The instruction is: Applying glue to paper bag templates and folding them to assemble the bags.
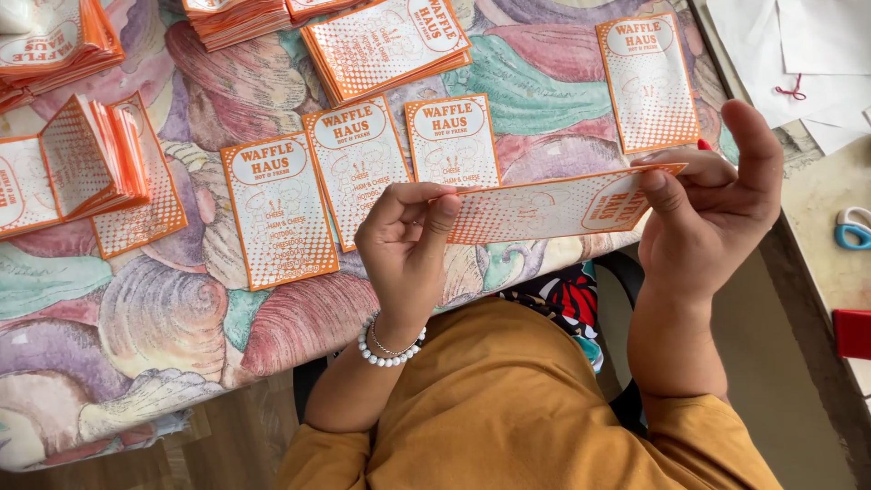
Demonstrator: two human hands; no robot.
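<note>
Hands first: your left hand [406, 247] is curled, fingers bent inward, with the thumb and fingertips pinching the left end of a long orange-and-white paper sleeve [553, 205]. Your right hand [717, 213] grips the other end of that sleeve, its forefinger pressed on the printed face near the round label while the thumb stands up straight and free above it. The remaining fingers of that hand fold behind the paper, so you cannot see how tightly they close. Between the two hands the sleeve runs nearly level, tilted slightly up toward the right, held just above the near edge of the table [163, 318], which is covered with a shell-patterned cloth.

A white bead bracelet [388, 349] circles your left wrist. Flat on the cloth beyond the sleeve lie three similar printed sleeves [358, 172] side by side, and a fourth [648, 82] sits apart, beyond your right hand. Stacks of the same sleeves [386, 45] rest farther back, with a folded bundle [91, 159] at the left. On the side surface to the right, a pair of blue-handled scissors [853, 227] lies well apart from your hands, near white paper sheets [780, 54].
</note>
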